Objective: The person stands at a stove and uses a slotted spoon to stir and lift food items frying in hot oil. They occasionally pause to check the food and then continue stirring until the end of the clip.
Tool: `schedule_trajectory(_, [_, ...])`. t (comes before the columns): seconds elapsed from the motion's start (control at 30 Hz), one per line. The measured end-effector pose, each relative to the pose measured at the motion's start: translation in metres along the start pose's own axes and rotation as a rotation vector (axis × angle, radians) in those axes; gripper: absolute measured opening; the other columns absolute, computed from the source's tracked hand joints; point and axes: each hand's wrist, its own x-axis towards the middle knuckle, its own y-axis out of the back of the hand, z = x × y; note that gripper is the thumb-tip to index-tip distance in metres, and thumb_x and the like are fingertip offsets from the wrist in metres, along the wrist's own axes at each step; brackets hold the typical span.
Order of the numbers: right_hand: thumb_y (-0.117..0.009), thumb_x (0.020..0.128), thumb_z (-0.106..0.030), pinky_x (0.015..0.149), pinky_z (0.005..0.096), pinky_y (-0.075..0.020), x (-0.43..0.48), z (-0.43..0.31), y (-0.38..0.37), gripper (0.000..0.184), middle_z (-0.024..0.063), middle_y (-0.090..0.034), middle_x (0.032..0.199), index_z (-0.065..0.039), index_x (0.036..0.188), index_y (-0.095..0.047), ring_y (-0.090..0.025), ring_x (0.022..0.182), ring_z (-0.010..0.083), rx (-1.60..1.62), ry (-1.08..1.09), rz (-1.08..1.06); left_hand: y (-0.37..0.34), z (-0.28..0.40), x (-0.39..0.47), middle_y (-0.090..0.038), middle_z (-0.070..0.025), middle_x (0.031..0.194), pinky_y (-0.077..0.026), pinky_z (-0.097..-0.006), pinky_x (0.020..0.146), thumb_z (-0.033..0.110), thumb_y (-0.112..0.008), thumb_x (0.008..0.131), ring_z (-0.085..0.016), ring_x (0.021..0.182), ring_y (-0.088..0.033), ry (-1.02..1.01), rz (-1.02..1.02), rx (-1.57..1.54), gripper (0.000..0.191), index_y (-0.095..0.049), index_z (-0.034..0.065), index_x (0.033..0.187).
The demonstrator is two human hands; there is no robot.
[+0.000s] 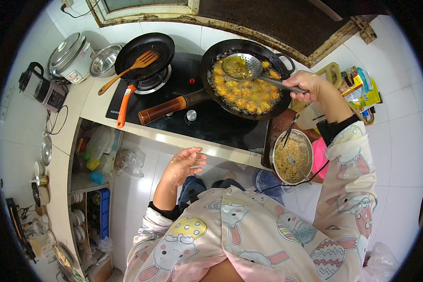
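My right hand (305, 85) is closed around the dark handle of a perforated metal skimmer (255, 65). The skimmer's bowl lies in the bubbling oil at the back of a black wok (206, 75). Many golden fried pieces (245, 95) float in the oil below the skimmer. Nothing is in my left hand (185, 164), which hovers before the counter's front edge with its fingers apart and bits of batter on the skin. A metal bowl of pale, lumpy mixture (289, 155) with a spoon in it stands at the right, below my right forearm.
On the left burner sits a frying pan (127, 49) with an orange handle and a wooden slotted turner (134, 67) across it. The wok's wooden handle (164, 110) points left over the black hob (211, 130). A rice cooker (74, 60), steel bowls (105, 61) and a blender (42, 88) stand farther left.
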Motion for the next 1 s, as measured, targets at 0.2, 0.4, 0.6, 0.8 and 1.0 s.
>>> schedule_trajectory(0.2, [-0.055, 0.087, -0.029, 0.028, 0.0167, -0.0222, 0.001, -0.025, 0.022, 0.021, 0.0032, -0.053, 0.058, -0.009, 0.082, -0.050, -0.040, 0.038, 0.0039, -0.101, 0.006, -0.015, 0.002, 0.002, 0.002, -0.060, -0.0109, 0.106, -0.050, -0.0319, 0.075, 0.022, -0.055, 0.089, -0.019, 0.091, -0.060, 0.006, -0.018, -0.013, 0.032, -0.051, 0.0065, 0.117])
schedule_trajectory(0.4, [-0.055, 0.087, -0.030, 0.028, 0.0164, -0.0221, 0.008, -0.036, 0.032, 0.021, 0.0038, -0.053, 0.059, -0.010, 0.082, -0.050, -0.040, 0.037, 0.0040, -0.106, 0.001, -0.011, 0.006, 0.001, -0.003, -0.059, -0.0111, 0.107, -0.050, -0.0322, 0.075, 0.021, -0.055, 0.088, -0.020, 0.092, -0.060, -0.017, -0.010, -0.028, 0.031, -0.052, 0.0065, 0.116])
schedule_trajectory(0.6, [-0.058, 0.085, -0.026, 0.028, 0.0180, -0.0247, 0.012, -0.034, 0.033, 0.017, 0.0048, -0.054, 0.054, -0.010, 0.081, -0.055, -0.039, 0.034, 0.0051, -0.173, 0.027, 0.069, 0.010, 0.002, -0.008, -0.059, -0.0106, 0.107, -0.050, -0.0319, 0.075, 0.019, -0.054, 0.088, -0.020, 0.092, -0.060, -0.020, 0.006, -0.040, 0.030, -0.053, 0.0071, 0.116])
schedule_trajectory(0.8, [-0.059, 0.084, -0.026, 0.028, 0.0186, -0.0250, 0.012, -0.022, 0.034, 0.017, 0.0052, -0.055, 0.055, -0.010, 0.080, -0.054, -0.039, 0.034, 0.0059, -0.141, 0.063, 0.015, 0.008, 0.002, -0.009, -0.059, -0.0111, 0.107, -0.051, -0.0316, 0.074, 0.017, -0.054, 0.088, -0.020, 0.091, -0.060, -0.010, 0.002, -0.052, 0.029, -0.053, 0.0066, 0.116])
schedule_trajectory(1.0, [-0.056, 0.086, -0.028, 0.029, 0.0177, -0.0246, 0.016, -0.018, 0.035, 0.020, 0.0043, -0.053, 0.057, -0.010, 0.077, -0.051, -0.038, 0.035, 0.0051, -0.165, 0.002, 0.044, 0.006, 0.004, -0.010, -0.059, -0.0109, 0.105, -0.051, -0.0312, 0.074, 0.016, -0.054, 0.088, -0.020, 0.091, -0.060, -0.022, 0.000, -0.032, 0.028, -0.053, 0.0068, 0.115])
